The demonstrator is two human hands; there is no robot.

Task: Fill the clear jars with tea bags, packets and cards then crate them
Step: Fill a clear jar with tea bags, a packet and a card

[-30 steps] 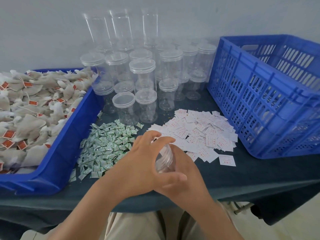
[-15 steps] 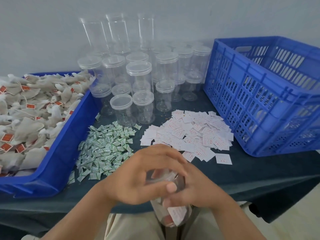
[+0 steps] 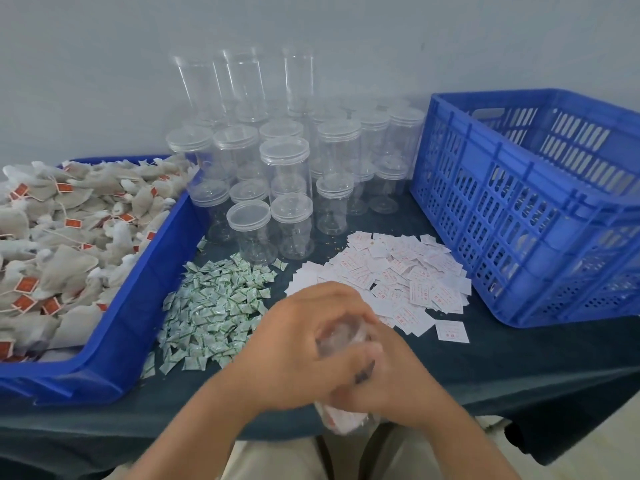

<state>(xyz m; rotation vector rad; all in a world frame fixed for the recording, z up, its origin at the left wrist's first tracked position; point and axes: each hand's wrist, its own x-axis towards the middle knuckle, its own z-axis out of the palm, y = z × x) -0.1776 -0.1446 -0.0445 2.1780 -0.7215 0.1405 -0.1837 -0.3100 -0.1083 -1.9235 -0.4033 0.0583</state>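
Both my hands hold one clear jar (image 3: 341,415) at the table's near edge. My left hand (image 3: 301,344) curls over its lid end, and my right hand (image 3: 394,379) grips the jar's body. A white card with red print shows through the jar's lower end. Beige tea bags (image 3: 69,244) with red tags fill the blue tray on the left. Green-and-white packets (image 3: 214,306) lie in a heap in front of me. White cards (image 3: 401,278) with red print are spread to the right. The large blue crate (image 3: 526,216) stands at the right.
Several empty lidded clear jars (image 3: 287,188), some stacked, crowd the back middle of the table against the wall. The dark tablecloth (image 3: 519,358) shows bare at the front right. The blue tray (image 3: 114,341) reaches the table's left front edge.
The jar has tipped from nearly upright to lying towards me, its bottom past the table's edge. My left hand has closed over the lid end, and both hands have drawn slightly nearer.
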